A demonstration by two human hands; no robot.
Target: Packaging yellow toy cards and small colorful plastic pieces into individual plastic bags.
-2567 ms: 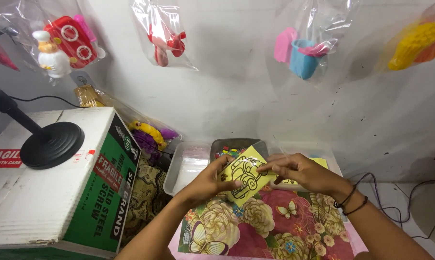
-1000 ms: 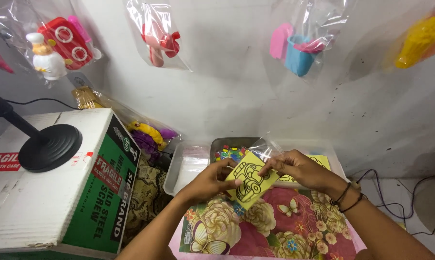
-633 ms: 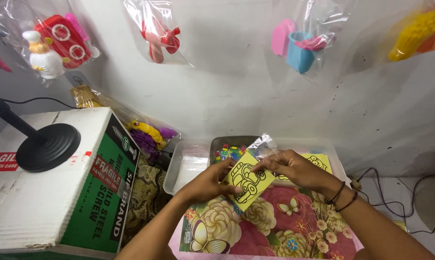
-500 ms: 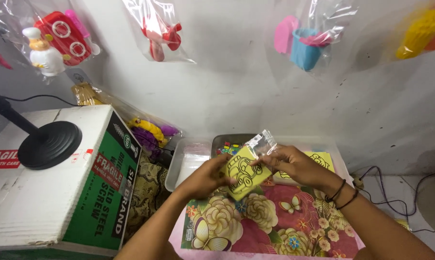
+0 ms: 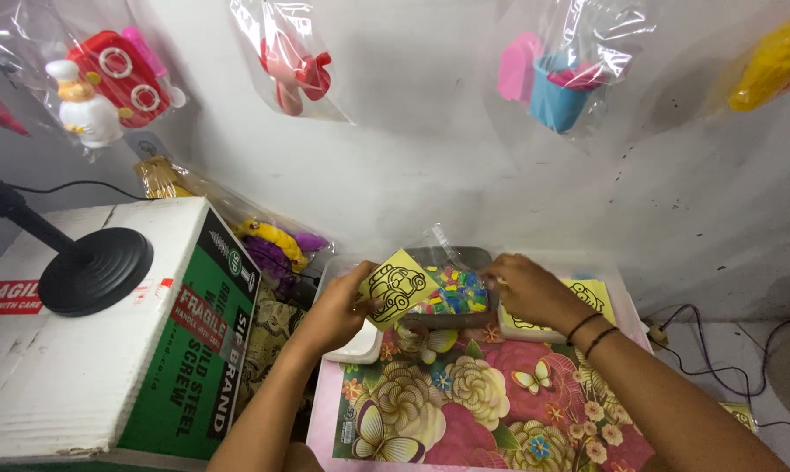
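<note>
Head view: our left hand (image 5: 338, 313) pinches one yellow car card (image 5: 398, 287); our right hand (image 5: 526, 290) grips one clear bag (image 5: 447, 293) of coloured pieces above one grey tray (image 5: 478, 256).

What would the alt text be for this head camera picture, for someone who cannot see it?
A person's left hand holds up a yellow card with a car outline, while the right hand reaches into a tray of small colourful pieces on a floral mat. Bagged toys hang on the white wall behind.
</note>
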